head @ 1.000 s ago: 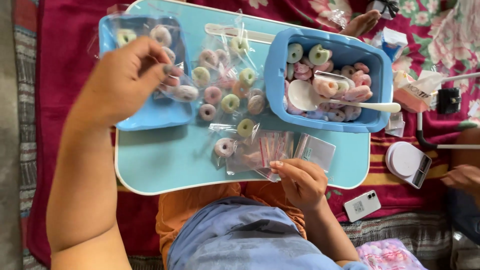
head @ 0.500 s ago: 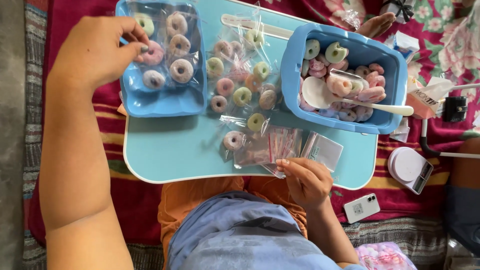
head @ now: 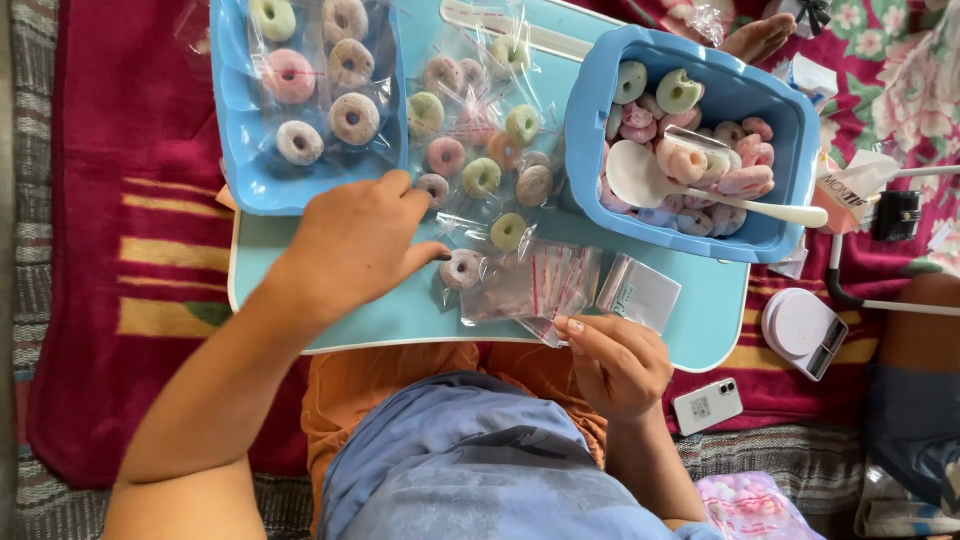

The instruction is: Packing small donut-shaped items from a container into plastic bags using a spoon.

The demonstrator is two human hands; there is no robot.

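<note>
The left hand (head: 350, 245) has come back from the far-left blue tray (head: 240, 170), where half a second ago it was up among the bagged rings, and now lies low on the pale blue surface (head: 330, 320), fingers loosely spread, the fingertips touching a bagged pinkish ring (head: 462, 268) and resting just beside another bagged ring (head: 433, 186) at the tray's near corner. It grips nothing that I can see; the hand is open and flat, so a ring has likely just been set down in the tray and the hand is back at the loose pile. The tray holds several bagged rings (head: 320, 75) in pink, green and beige. More sealed rings lie scattered (head: 480, 150) between the tray and the deep blue tub (head: 780, 235) at the far right, which is full of unbagged candy rings with a white spoon (head: 700, 190) lying across them. The right hand (head: 615, 365) has stayed at the near edge, fingers pinched on the corner of a stack of clear little bags (head: 535, 285), with another bag packet (head: 640, 292) just beside it. A small white scale (head: 800, 330) and a phone (head: 708, 405) lie off the surface to the right, on the red cloth (head: 130, 300).
</note>
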